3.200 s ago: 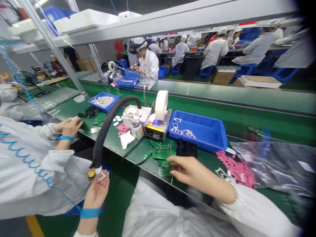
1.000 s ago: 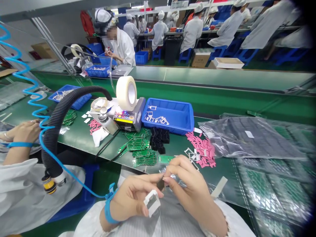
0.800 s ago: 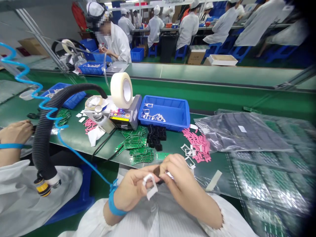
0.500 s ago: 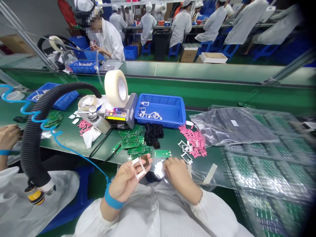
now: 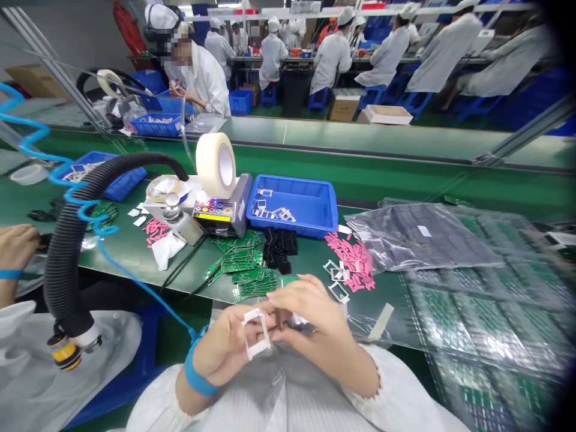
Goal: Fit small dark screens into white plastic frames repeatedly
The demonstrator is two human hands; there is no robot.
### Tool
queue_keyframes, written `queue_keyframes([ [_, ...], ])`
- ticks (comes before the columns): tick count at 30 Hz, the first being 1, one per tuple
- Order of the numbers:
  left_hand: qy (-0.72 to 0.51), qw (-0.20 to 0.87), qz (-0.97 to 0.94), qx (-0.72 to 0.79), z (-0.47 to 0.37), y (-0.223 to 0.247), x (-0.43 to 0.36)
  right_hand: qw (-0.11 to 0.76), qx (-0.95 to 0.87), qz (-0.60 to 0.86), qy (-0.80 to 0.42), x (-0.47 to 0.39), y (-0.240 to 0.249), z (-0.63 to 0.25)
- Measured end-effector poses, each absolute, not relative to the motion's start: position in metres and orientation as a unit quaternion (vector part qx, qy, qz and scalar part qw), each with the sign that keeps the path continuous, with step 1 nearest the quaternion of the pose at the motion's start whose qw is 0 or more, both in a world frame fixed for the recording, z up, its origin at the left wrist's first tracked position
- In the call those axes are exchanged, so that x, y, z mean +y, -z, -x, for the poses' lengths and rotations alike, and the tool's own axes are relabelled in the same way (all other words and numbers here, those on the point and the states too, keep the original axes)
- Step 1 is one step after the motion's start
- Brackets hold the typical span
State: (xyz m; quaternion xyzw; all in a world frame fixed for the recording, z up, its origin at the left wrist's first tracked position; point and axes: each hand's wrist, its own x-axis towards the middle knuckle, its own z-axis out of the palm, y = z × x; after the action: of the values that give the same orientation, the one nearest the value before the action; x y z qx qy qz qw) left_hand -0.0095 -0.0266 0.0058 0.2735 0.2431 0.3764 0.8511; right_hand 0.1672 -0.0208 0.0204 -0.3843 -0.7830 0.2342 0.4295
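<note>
My left hand (image 5: 220, 345) is closed on a white rectangular plastic frame (image 5: 259, 349), which tilts in front of the palm. My right hand (image 5: 321, 315) has come up beside it, with thumb and fingers closed around a small dark brown flat piece (image 5: 279, 318). The left fingertips reach that piece too, partly hidden behind the frame. Just beyond the right fingers a green circuit board (image 5: 288, 280) shows in part. Stacked green circuit boards (image 5: 245, 264) and black plastic parts (image 5: 279, 246) lie past my hands.
A blue bin (image 5: 292, 207) holds several white frames. Pink pieces (image 5: 353, 258) and loose white frames (image 5: 338, 292) lie to the right, near bagged boards (image 5: 423, 237). A tape roll (image 5: 216, 165) stands on a machine. A black hose (image 5: 63, 258) arches at left, beside a co-worker's hand (image 5: 18, 249).
My right hand has moved left from the table to my left hand and taken hold of the brown piece. The white frame has tilted more upright and moved slightly lower.
</note>
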Motion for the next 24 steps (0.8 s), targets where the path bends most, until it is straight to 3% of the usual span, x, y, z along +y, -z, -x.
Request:
queue_keyframes([
  [5, -0.353, 0.899, -0.217, 0.139, 0.006, -0.005, -0.026, 0.537, -0.587, 0.274, -0.54, -0.025, -0.01, -0.16],
  [9, -0.374, 0.893, -0.208, 0.138, 0.001, -0.005, -0.03, 0.539, -0.538, 0.223, -0.608, -0.029, -0.006, -0.155],
  [12, -0.381, 0.88, -0.238, 0.153, 0.001, -0.012, -0.031, 0.53, -0.589, 0.273, -0.545, -0.03, -0.016, -0.16],
  [18, -0.401, 0.796, -0.412, 0.188, 0.011, -0.023, -0.032, 0.484, -0.731, 0.42, -0.233, -0.031, -0.045, -0.171],
  [24, -0.401, 0.735, -0.505, 0.208, 0.015, -0.022, -0.032, 0.44, -0.768, 0.44, -0.153, -0.03, -0.05, -0.169],
])
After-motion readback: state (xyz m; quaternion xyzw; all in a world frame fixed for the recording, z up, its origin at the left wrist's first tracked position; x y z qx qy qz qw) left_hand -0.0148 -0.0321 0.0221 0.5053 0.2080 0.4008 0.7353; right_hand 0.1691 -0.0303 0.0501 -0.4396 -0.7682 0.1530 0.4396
